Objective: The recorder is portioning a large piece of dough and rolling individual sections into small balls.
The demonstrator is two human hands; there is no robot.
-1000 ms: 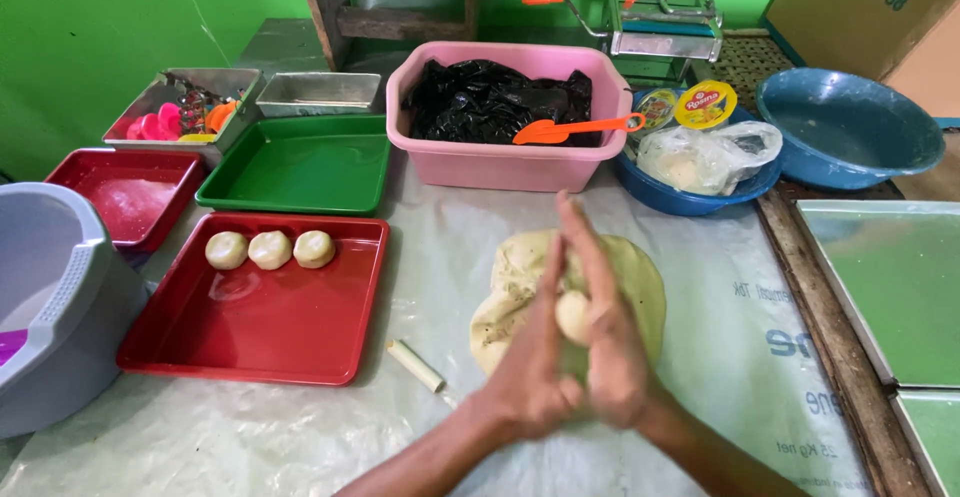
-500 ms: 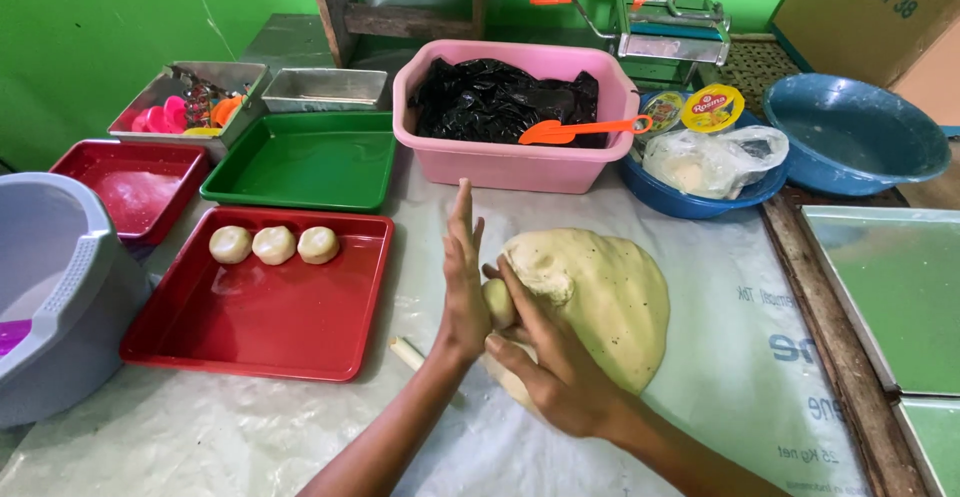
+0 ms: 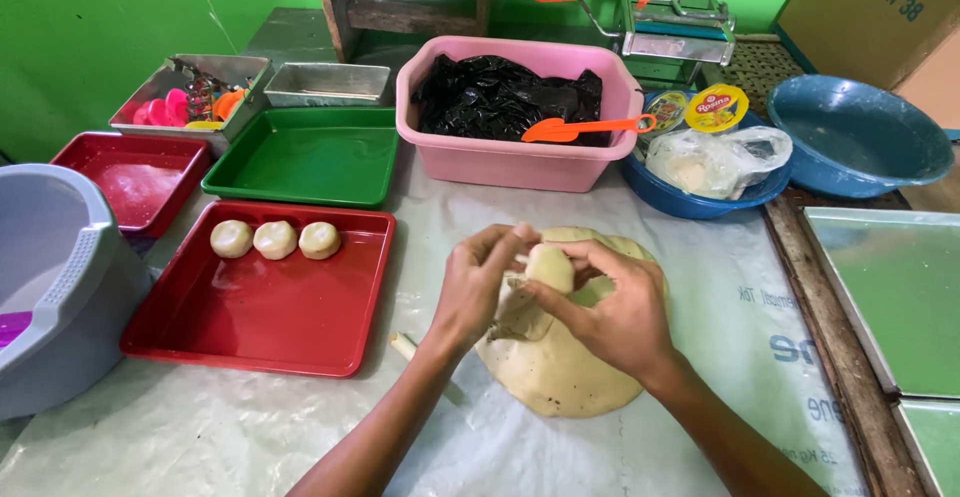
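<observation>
From my remote seat I see both hands meet over the table: the left hand [image 3: 478, 287] and right hand [image 3: 610, 307] each close fingers on one small dough ball [image 3: 549, 266], pinched between them. It sits just above the big dough slab [image 3: 560, 367], which lies flat on the plastic sheet [image 3: 700, 287]. The hands cover the slab's middle, and I cannot tell whether the ball is touching it. A pale stub [image 3: 404, 345] beside the left wrist is half hidden; possibly a scrap of dough. Left of the hands, a red tray [image 3: 260, 327] carries three balls [image 3: 275, 240] in a row. Behind stand a green tray [image 3: 310, 157], a pink tub [image 3: 520, 162] with black plastic and an orange scraper [image 3: 575, 130], and a blue basin [image 3: 855, 137]. A grey bin [image 3: 60, 287] is cut off at the left edge. The wall [image 3: 100, 37] is green.
</observation>
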